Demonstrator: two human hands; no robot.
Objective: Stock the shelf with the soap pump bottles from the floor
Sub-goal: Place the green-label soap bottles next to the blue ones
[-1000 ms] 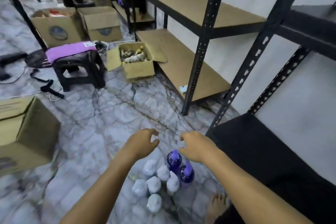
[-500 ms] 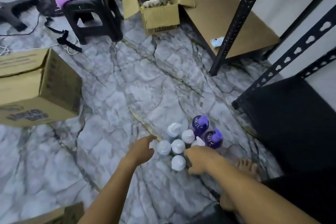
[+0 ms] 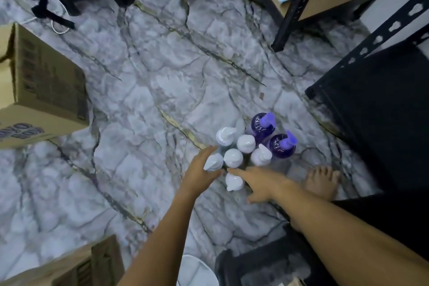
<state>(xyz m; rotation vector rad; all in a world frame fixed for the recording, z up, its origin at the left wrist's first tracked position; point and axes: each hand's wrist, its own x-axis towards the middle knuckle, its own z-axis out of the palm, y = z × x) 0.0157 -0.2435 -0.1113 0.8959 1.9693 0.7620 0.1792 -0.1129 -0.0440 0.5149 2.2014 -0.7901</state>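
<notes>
Cardboard box point(image 3: 44, 90): placed at the left edge of the frame, on the marbled floor point(image 3: 144, 90); a second box point(image 3: 76, 264) is seen at the lower left.
Left hand point(image 3: 202, 169): positioned at the centre of the frame, fingers extended and slightly spread; the left side of the white pump bottle point(image 3: 213, 162) is touched. A closed grip is not shown.
Soap pump bottles point(image 3: 233, 158): grouped upright on the floor right of centre; six white-capped units are clustered, touching one another.
Purple bottles point(image 3: 263, 125): two units, set at the upper right of the cluster.
Right hand point(image 3: 262, 183): laid flat, fingers straight, beside the nearest white bottle point(image 3: 234, 182); nothing is held.
Bare foot point(image 3: 321, 183): located right of the cluster.
Black shelf point(image 3: 376, 109): occupies the right edge of the frame.
</notes>
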